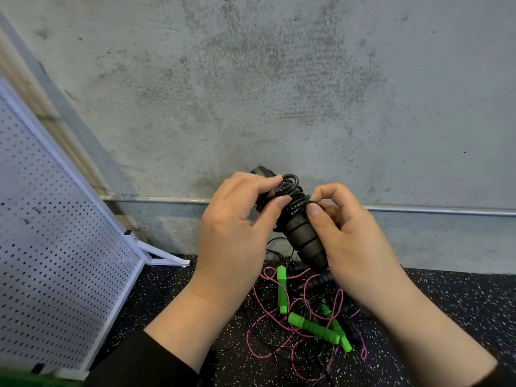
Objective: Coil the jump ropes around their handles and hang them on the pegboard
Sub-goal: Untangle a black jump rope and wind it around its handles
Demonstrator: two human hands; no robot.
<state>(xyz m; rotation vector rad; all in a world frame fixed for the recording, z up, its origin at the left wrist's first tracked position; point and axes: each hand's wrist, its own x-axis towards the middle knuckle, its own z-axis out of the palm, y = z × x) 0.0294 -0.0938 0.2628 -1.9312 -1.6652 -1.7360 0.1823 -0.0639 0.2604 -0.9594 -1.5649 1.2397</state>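
Ropes [290, 335] with green handles [314, 327] lie tangled on the speckled floor [446, 308] below both hands. Left hand [237, 230] grips the upper end of the black handles [303, 236], where black cord [291, 192] is coiled. Right hand [351, 241] grips the lower end, thumb and forefinger pinching the cord. White pegboard [53, 247] stands left of the left hand, against the concrete wall [279, 93] beyond.

Speckled black floor [460, 308] carries tangled jump ropes [304, 325] and the pegboard stand [164, 258]

Bare hands, the left [234, 233] and right [354, 241], emerge from dark, pushed-up sleeves [145, 361].
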